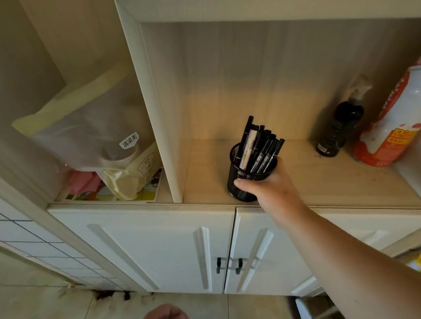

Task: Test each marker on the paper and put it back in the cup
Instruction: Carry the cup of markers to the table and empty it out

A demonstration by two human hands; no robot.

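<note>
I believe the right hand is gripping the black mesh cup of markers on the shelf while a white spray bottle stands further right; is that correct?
Nearly: the head view shows the right hand gripping the black mesh cup of markers on the shelf, but the spray bottle further right is black, not white.

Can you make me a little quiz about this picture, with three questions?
1. True or false: the right hand grips the black mesh cup full of black markers.
2. Where does the cup stand? A) on the floor B) on the pale wooden shelf C) inside the white cabinet doors
3. What stands nearest to the right of the cup?

Key: 1 true. 2 B. 3 the small dark spray bottle.
</note>
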